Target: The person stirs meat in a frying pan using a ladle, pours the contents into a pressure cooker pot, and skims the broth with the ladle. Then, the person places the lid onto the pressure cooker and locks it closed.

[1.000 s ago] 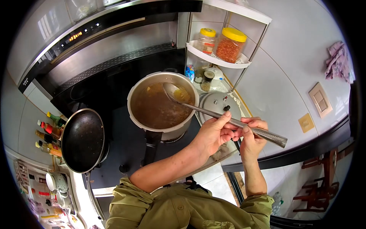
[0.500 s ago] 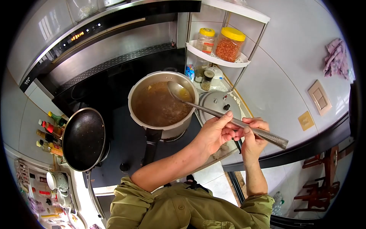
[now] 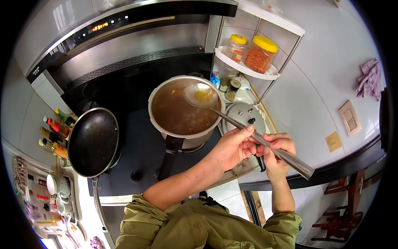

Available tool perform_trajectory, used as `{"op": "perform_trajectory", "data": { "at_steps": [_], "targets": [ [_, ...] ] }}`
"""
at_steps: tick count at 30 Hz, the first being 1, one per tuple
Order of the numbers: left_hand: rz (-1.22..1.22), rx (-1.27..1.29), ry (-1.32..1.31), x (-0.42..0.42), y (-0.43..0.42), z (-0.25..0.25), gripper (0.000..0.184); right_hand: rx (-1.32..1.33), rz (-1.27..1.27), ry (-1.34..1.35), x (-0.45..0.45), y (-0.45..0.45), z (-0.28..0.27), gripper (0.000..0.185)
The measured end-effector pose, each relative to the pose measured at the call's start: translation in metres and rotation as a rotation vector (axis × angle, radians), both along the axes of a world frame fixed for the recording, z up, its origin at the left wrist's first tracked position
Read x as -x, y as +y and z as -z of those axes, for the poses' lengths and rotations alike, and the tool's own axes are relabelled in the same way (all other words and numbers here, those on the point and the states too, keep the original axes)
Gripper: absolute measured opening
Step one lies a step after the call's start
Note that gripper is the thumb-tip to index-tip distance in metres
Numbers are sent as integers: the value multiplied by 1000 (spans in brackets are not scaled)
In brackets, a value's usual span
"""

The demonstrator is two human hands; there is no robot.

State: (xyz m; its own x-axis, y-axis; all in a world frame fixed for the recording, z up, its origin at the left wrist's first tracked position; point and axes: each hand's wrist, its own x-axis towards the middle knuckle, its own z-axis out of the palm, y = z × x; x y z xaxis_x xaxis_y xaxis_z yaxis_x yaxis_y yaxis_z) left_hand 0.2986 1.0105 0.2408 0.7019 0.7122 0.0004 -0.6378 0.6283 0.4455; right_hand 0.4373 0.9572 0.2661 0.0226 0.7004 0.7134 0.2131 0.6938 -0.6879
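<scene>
A long-handled metal ladle (image 3: 229, 119) slants across the view, its bowl over the brown broth (image 3: 176, 118) with a little yellowish liquid inside. The broth fills much of a silver pressure cooker pot (image 3: 152, 117) on the stove, its black handle toward me. My left hand (image 3: 235, 150) has its thumb along the ladle's handle and its fingers curled beneath. Closer to the handle's end, my right hand (image 3: 278, 154) pinches it. Behind my hands, the pot's grey lid (image 3: 245, 114) lies on the counter, partly hidden.
A black frying pan (image 3: 93, 143) sits on the left burner, its handle jutting toward me. Sauce bottles (image 3: 56, 124) stand beyond it. At the back right a corner rack (image 3: 265, 75) carries yellow-lidded jars (image 3: 260, 56), with a small spice jar (image 3: 233, 89) below.
The ladle's bowl has turned and come up more level, so its inside shows more fully. Both hands keep their hold on the handle. The whole view has shifted slightly.
</scene>
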Motion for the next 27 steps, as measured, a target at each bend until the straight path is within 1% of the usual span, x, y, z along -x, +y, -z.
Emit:
{"op": "perform_trajectory", "data": {
  "at_steps": [3,7,10,13,18,23,26,27],
  "targets": [
    [-4,-31,5,8,-6,-5,25,-16,15,-118,0,-5,-2,22],
    [0,-52,4,18,-12,-7,23,-3,-31,-62,10,-12,-7,24],
    [-10,-67,2,28,-21,-10,22,-12,-26,-125,13,-18,-5,24],
    [-23,-66,-6,39,-34,-12,23,-23,-89,-96,25,-29,-9,23],
    [-125,-84,-7,57,-64,-19,24,-109,-193,-90,41,-47,-14,20],
    [-303,-127,-26,79,-108,-29,25,-154,-431,-61,53,-57,-14,19],
    [-512,-122,19,88,-145,-33,23,-211,-625,-72,65,-59,-16,18],
    [-590,-118,42,93,-159,-32,22,-186,-727,-58,69,-61,-12,18]
  ]
}}
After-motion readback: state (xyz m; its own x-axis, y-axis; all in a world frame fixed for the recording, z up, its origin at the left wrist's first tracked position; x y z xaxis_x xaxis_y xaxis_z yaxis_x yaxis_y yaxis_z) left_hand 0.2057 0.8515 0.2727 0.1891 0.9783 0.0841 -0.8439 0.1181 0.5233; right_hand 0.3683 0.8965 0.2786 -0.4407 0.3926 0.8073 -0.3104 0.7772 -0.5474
